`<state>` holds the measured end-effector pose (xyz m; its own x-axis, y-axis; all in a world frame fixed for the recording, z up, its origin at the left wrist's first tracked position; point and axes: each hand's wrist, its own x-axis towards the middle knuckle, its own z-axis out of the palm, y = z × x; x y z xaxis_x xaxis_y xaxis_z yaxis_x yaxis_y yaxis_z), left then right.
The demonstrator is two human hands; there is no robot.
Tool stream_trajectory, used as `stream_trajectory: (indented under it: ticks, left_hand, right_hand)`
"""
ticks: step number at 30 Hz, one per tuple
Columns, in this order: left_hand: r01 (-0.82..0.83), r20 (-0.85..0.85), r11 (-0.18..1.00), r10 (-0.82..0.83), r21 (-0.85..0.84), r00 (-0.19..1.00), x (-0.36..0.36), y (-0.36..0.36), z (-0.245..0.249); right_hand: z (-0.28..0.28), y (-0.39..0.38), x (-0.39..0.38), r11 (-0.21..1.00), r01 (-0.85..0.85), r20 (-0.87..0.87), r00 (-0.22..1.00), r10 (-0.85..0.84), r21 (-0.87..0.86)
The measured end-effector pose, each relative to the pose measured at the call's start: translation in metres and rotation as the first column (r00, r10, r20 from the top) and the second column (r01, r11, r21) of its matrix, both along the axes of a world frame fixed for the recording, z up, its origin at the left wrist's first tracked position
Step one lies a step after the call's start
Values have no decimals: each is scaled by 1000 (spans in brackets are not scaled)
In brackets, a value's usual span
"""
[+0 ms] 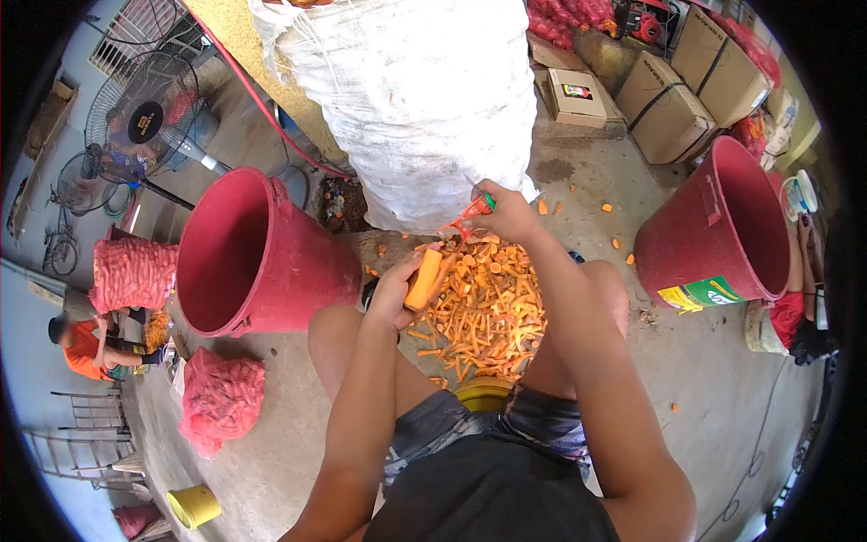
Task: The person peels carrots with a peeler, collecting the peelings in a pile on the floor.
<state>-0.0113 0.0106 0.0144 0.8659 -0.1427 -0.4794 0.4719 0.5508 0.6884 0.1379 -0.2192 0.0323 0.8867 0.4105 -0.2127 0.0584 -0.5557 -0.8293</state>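
Note:
A thick peeled carrot (424, 281) lies in my left hand (395, 291), its fingers closed round it. My right hand (506, 217) is shut on a red-orange peeler (464, 218), held just above and to the right of the carrot. A green handle (489, 201) with a thin metal blade also shows at the fingers of that hand. Below both hands, between my knees, is a heap of orange peelings and carrot ends (488, 307). Part of a yellow container (485, 394) shows at the heap's near edge.
A big white sack (424, 108) stands right in front. Large red tubs stand at left (271, 253) and right (713, 230). Net bags of carrots (221, 397), a fan (144, 122), cardboard boxes (668, 108) and a yellow bucket (194, 507) are around. Another person (86, 348) sits far left.

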Motion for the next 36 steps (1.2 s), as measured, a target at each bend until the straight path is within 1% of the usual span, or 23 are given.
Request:
stream_trajectory:
  ticks: [1, 3, 5, 6, 8, 9, 13, 15, 16, 18, 19, 20, 21, 22, 24, 25, 27, 29, 30, 31, 33, 35, 36]
  left_hand:
    - [0, 1, 1000, 0, 3, 1000, 2, -1, 1]
    - [-188, -53, 977, 194, 101, 980, 7, -6, -1]
    - [-185, -54, 981, 188, 54, 981, 11, 8, -27]
    - [-176, -54, 984, 177, 11, 983, 13, 13, -36]
    - [-227, -117, 973, 220, -44, 968, 17, -3, -18]
    - [-279, -183, 955, 259, -95, 948, 18, -8, -15]
    - [-154, -119, 984, 143, -87, 983, 12, 2, -25]
    - [-51, -40, 997, 49, -50, 998, 6, 4, -15]
    - [-50, -40, 998, 48, -49, 998, 3, 4, -8]
    - [23, -29, 996, -26, -87, 999, -3, 6, 1]
    - [21, -27, 996, -24, -87, 999, 0, 8, -4]
    - [-72, -31, 993, 69, -90, 997, 5, 9, -13]
    - [-163, -38, 982, 160, -94, 986, 8, 9, -20]
    - [-166, -41, 981, 163, -96, 986, 12, 3, -19]
    - [-301, -154, 942, 279, -149, 948, 20, -9, -17]
    - [-295, -155, 944, 273, -148, 950, 19, -11, -14]
    - [-179, -74, 980, 173, -85, 982, 12, -12, -11]
    - [-108, -74, 993, 104, -45, 992, 7, -2, -14]
    - [-40, -75, 999, 40, -4, 996, 5, 1, -12]
    - [-40, -71, 999, 40, -2, 997, 4, 0, -10]
    - [-71, -42, 981, 64, -180, 997, 3, -1, -8]
    - [-97, 3, 973, 100, -209, 995, 8, 12, -32]
    - [-119, 48, 963, 135, -242, 990, 11, 18, -45]
  right_hand:
    - [1, 1, -1, 999, -3, -70, 998, 7, 50]
    - [1, 6, -5, 995, -9, -139, 990, 23, 95]
    - [-4, 18, -23, 982, -135, 125, 985, 119, 130]
    - [-4, 23, -33, 982, -136, 124, 985, 120, 128]
    - [0, 31, -47, 939, -312, 245, 931, 272, 144]
    - [11, 31, -49, 939, -315, 142, 945, 296, 140]
    - [-10, 19, -24, 951, -270, 242, 943, 230, 148]
    - [-9, 6, -5, 992, -71, 118, 991, 58, 109]
    - [-4, 3, -1, 991, -70, 118, 991, 57, 110]
    - [5, -3, 3, 999, 6, -30, 1000, -5, 33]
    - [-3, 2, 1, 982, 2, -136, 990, 25, 190]
    - [-7, 5, -4, 982, -5, -133, 991, 30, 187]
    - [-7, 12, -17, 976, -124, 67, 991, 113, 182]
    - [-5, 19, -28, 959, -236, 260, 946, 191, 157]
    - [1, 26, -45, 951, -290, 272, 929, 251, 111]
    - [4, 26, -48, 938, -340, 287, 907, 309, 65]
    - [1, 19, -39, 954, -290, 283, 924, 257, 81]
    - [2, 7, -21, 965, -244, 283, 936, 208, 97]
    - [5, 0, -9, 982, -134, 85, 989, 123, 136]
    - [6, -3, -2, 988, -18, -116, 993, 36, 153]
    - [2, -3, 0, 986, -7, -115, 993, 26, 164]
    - [2, 2, -3, 985, -1, -120, 993, 22, 172]
    - [3, 7, -10, 983, -59, -23, 998, 64, 172]
